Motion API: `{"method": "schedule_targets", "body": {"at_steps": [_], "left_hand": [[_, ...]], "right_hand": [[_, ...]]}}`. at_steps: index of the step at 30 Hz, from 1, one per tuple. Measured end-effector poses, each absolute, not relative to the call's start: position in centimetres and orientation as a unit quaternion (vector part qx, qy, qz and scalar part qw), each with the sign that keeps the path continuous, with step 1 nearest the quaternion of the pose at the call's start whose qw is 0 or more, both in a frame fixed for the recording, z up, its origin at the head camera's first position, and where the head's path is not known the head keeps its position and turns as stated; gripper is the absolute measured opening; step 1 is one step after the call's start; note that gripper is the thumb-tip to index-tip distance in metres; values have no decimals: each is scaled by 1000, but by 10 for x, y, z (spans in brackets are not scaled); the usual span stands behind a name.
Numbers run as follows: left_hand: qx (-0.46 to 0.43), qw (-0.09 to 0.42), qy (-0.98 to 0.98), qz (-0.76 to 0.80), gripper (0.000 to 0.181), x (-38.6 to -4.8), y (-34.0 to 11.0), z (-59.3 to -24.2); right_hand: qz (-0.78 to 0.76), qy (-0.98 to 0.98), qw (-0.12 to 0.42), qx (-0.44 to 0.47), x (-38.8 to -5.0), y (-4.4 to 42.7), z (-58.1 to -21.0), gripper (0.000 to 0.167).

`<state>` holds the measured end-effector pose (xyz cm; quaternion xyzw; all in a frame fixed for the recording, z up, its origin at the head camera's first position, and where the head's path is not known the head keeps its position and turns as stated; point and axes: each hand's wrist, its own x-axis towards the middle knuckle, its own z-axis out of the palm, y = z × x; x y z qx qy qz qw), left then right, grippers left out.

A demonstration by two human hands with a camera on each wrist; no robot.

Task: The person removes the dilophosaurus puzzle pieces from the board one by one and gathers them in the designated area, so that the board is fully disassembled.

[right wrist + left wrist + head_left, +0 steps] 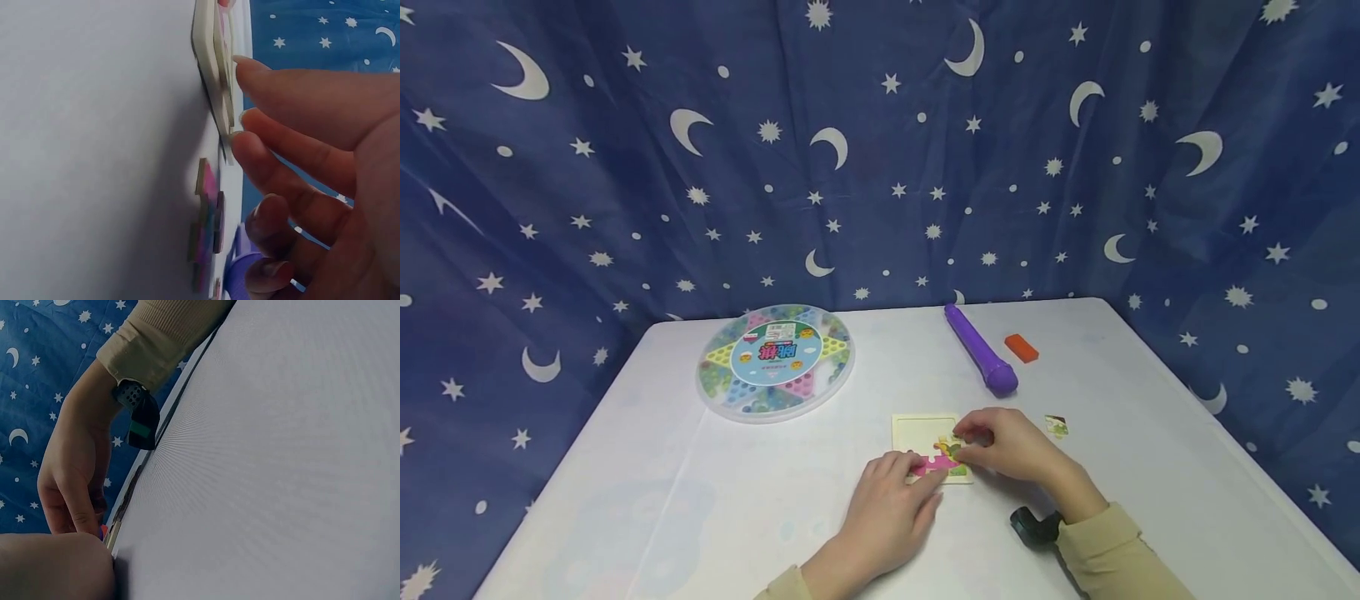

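Puzzle tray (917, 431), square and cream-coloured, lay flat on the white desk (805, 500), between the person's two hands. Pink pieces (935, 463) were set along its near side; the cream bed showed at the far left. A yellow and green piece (950, 448) lay at the tray's right side, just beyond the pink ones.

Left hand (887, 508): the grip was slack, fingers extended over the tray's near left corner and resting on the pink pieces; it had hold of nothing. Right hand (1015, 446): found at the tray's right edge, its grip partly spread, with a gap between thumb and fingers in the right wrist view. The tips were at the yellow and green piece; whether they pinched it could not be told.

Loose pieces (205, 231) lay on the desk near the right hand, seen edge-on from the right wrist; their count was unclear. Beyond the tray, a purple microphone (980, 350) lay aslant, with an orange block (1022, 348) near its right side. A round game box (775, 396) lay flat, well to the left. A dark wrist device (1036, 527) sat by the right sleeve (1112, 550). A blue curtain (880, 208) with pale moons and stars hung behind.
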<state>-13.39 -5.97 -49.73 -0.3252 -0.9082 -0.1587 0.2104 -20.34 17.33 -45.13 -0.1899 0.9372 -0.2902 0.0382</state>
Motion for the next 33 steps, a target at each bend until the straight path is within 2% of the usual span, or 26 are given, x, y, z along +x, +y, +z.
{"method": "schedule_targets", "body": {"at_steps": [7,20,33], "left_hand": [[-324,213,-909,-151,29,-134,-60,-497],[-323,217,-909,-149,30,-134,-59,-499],[-321,198,-916,-138,32,-134,-58,-496]], "right_hand": [[-270,944,61,-179,-206,169,-452,37],[-289,940,52,-172,-204,166,-452,36],[-315,936,45,-149,-203,164,-452,30]]}}
